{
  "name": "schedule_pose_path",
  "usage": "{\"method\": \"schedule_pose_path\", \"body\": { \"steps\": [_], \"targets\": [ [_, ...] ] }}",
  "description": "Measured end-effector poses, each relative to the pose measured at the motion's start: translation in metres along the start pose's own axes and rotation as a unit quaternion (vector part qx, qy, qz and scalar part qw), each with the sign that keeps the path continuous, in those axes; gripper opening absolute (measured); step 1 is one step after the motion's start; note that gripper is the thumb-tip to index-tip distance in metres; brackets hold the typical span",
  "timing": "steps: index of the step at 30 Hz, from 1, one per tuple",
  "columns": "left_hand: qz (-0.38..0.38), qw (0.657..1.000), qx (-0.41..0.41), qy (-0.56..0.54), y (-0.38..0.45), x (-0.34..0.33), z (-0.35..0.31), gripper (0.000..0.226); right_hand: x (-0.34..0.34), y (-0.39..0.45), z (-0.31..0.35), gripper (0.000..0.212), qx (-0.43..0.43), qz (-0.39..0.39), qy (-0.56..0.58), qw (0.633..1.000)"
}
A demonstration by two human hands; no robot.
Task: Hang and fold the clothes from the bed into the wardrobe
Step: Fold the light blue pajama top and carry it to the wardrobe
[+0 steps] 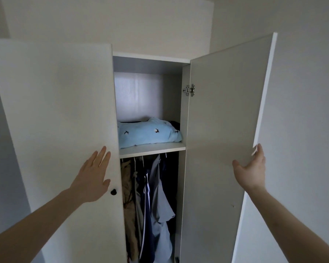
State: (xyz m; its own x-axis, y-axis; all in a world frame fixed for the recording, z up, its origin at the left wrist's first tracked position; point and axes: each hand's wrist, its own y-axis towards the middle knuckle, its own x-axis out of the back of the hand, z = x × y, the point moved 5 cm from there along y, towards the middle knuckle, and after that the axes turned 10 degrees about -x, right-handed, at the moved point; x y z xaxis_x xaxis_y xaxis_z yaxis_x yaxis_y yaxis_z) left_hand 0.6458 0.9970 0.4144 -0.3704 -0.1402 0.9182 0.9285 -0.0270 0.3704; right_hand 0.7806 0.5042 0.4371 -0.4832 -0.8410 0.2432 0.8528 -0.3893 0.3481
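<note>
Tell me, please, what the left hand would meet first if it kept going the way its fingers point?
The left hand already lies flat on the left wardrobe door, fingers pointing up along the panel. Sliding on, it would only cross more bare door towards the top edge; the black knob sits below, by its thumb.

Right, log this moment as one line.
left hand flat on left door | right hand on right door edge | folded blue garment on shelf | shirts hanging below
</note>
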Motion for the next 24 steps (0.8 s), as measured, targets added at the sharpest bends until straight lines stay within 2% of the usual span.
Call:
{"method": "schedule_pose_path", "body": {
  "steps": [2, 6, 14, 16, 21, 24],
  "targets": [
    [-0.001, 1.000, 0.006, 0.000, 0.001, 0.001, 0.009, 0.095, -0.003, -0.002, 0.002, 0.072, -0.002, -0.011, -0.002, 1.000],
    [-0.005, 1.000, 0.010, -0.021, 0.006, 0.000, 0.023, 0.099, -0.014, -0.023, 0.006, 0.063, 0.034, -0.008, 0.032, 0.999],
    [-0.006, 1.000, -0.003, -0.027, 0.020, -0.001, 0.028, 0.107, -0.067, -0.077, 0.029, 0.033, 0.104, 0.111, 0.063, 0.986],
    [0.004, 1.000, -0.004, -0.028, 0.023, -0.004, 0.029, 0.107, -0.083, -0.088, 0.035, 0.036, 0.121, 0.135, 0.056, 0.982],
    [0.028, 0.999, 0.002, -0.042, 0.025, -0.012, 0.031, 0.107, -0.126, -0.111, 0.052, 0.068, 0.195, 0.201, -0.007, 0.960],
    [0.036, 0.999, 0.008, -0.037, 0.028, -0.014, 0.035, 0.107, -0.152, -0.118, 0.061, 0.076, 0.249, 0.218, -0.030, 0.943]
  ]
}}
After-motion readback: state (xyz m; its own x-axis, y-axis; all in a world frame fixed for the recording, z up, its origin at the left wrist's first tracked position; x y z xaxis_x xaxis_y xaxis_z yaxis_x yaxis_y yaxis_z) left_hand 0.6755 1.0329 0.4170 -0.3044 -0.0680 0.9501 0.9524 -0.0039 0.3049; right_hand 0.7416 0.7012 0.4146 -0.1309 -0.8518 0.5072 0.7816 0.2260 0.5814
